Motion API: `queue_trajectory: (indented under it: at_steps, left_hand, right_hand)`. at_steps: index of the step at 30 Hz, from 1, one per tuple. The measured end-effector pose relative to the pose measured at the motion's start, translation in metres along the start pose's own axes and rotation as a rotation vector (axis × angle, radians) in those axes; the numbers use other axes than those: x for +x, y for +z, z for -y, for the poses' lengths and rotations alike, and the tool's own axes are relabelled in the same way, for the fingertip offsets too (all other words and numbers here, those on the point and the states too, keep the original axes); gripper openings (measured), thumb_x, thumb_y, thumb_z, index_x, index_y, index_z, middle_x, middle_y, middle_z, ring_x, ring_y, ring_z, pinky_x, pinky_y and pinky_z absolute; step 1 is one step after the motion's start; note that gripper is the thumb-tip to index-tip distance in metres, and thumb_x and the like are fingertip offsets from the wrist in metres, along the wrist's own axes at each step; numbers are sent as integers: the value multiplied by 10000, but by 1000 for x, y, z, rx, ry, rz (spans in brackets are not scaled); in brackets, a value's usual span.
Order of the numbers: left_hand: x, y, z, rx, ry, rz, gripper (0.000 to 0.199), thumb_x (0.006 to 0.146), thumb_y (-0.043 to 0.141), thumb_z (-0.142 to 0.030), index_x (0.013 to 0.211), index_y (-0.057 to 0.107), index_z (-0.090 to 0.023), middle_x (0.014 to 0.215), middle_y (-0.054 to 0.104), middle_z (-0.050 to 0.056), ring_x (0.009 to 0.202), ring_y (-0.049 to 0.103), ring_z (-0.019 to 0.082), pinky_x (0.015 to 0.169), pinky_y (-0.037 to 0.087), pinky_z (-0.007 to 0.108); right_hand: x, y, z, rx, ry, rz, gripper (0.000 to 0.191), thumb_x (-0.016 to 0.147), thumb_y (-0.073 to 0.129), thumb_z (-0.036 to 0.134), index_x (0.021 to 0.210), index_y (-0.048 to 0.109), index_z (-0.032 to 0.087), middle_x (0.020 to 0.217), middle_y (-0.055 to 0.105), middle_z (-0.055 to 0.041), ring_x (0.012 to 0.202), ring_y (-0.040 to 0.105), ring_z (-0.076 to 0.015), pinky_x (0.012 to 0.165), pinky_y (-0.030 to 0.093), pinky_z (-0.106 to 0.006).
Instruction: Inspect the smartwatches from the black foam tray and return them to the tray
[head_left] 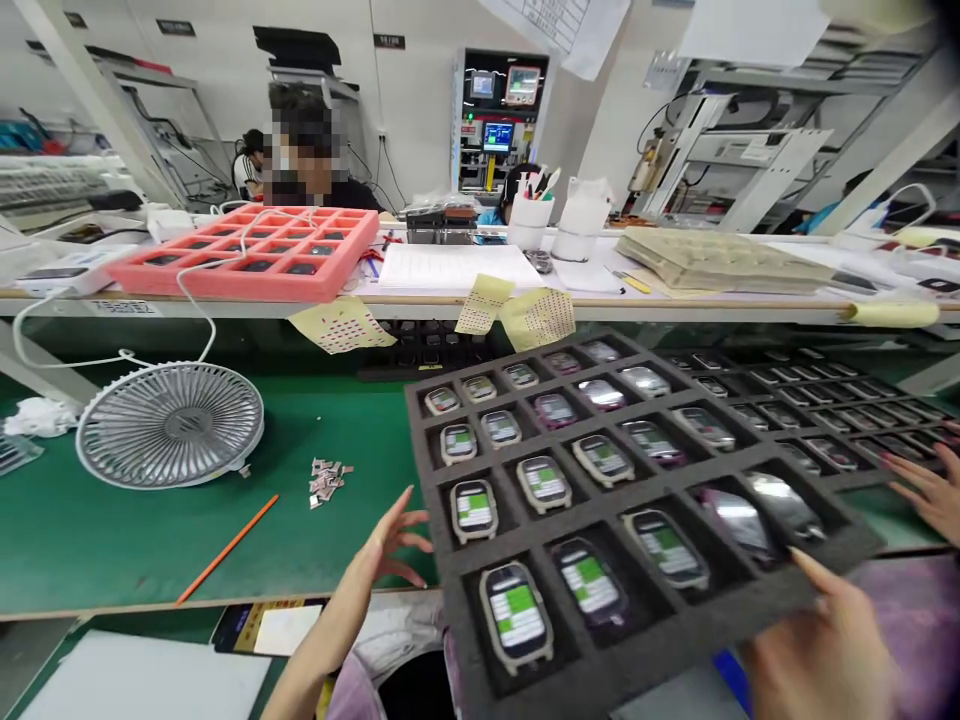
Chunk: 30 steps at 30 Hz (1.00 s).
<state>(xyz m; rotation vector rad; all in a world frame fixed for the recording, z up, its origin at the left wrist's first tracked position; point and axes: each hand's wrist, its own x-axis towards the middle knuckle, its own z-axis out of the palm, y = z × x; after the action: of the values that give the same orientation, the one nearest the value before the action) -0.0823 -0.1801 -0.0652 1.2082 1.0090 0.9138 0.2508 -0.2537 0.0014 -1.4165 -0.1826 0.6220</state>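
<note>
Foam tray [431, 470] — a watch [516, 617] in every slot — with the left hand [394, 545] fingers apart beside it, the right hand [821, 665] fingers on its edge, grip unclear.

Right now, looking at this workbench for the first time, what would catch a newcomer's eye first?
The large dark grey foam tray in the foreground stands out most, its square pockets holding rows of watch-shaped devices with green-and-white screens. Beyond it, on the far bench, sits a coral-pink foam tray. To the left, a round grey wire-grilled fan lies on the green mat.
</note>
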Motion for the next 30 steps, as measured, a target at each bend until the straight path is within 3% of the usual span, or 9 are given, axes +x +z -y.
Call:
queue_trajectory:
  at_steps: [2,6,10,14,17,20,24,27,30]
  left_hand:
    - [2,-3,7,-89,-24,-85,856,778,394,-789,1465,413,-278,1345,595,105,1117,624,332,788,586,419]
    - [10,-22,22,-29,-31,-327,964,739,547,-664,1542,205,-254,1424,538,56,1286,520,330,960,536,383]
    - [26,-40,31,97,-99,-380,858,779,508,-463,1547,185,-257,1441,521,6,1276,541,288,981,535,341]
    - [47,-49,42,235,-94,-384,755,780,457,-398,1511,317,-270,1518,405,-43,1367,433,279,1030,502,338]
    - [60,-55,49,318,-93,-410,727,776,461,-400,1485,375,-266,1528,388,-47,1413,362,275,1099,436,356]
    - [65,-65,51,441,-83,-442,664,787,458,-438,1422,463,-243,1488,462,8,1387,404,300,1120,410,421]
    - [60,-78,48,852,177,-518,454,825,446,-495,1173,639,-277,1320,595,74,1310,469,373,1123,356,556]
    - [52,-78,44,974,351,-502,368,869,427,-454,1130,633,-294,1273,599,76,1259,507,355,1121,350,546]
    - [41,-69,45,954,406,-484,317,884,432,-429,1098,634,-311,1232,607,65,1198,546,333,1077,405,507]
  right_hand:
    - [-8,12,-22,75,107,64,417,731,600,385,1113,700,250,973,756,-65,995,687,-347,815,578,-511]
    - [-22,35,-75,117,106,109,529,755,592,389,1272,603,279,1064,745,-4,1040,674,-289,913,550,-444]
    - [-37,47,-110,195,164,226,609,774,608,369,1371,486,352,1191,700,21,1121,635,-243,970,513,-419]
    - [-38,39,-132,212,258,316,588,756,680,454,1313,519,361,1139,713,18,1134,628,-234,972,507,-430]
    - [-20,16,-133,19,343,481,469,736,703,546,1101,655,255,936,747,-30,940,711,-264,889,536,-444]
    - [8,-14,-104,-431,408,788,435,754,668,588,864,705,168,690,737,-87,683,727,-271,717,550,-413]
    - [37,-32,-26,-655,114,1044,375,875,565,514,955,707,177,761,754,-80,722,715,-232,731,530,-366]
    - [53,-12,36,-841,-195,1142,301,908,553,411,1053,711,199,785,755,-48,759,704,-208,764,510,-330]
    - [80,37,86,-940,-494,1123,298,867,602,405,1042,723,197,753,742,-28,700,680,-194,695,505,-303]
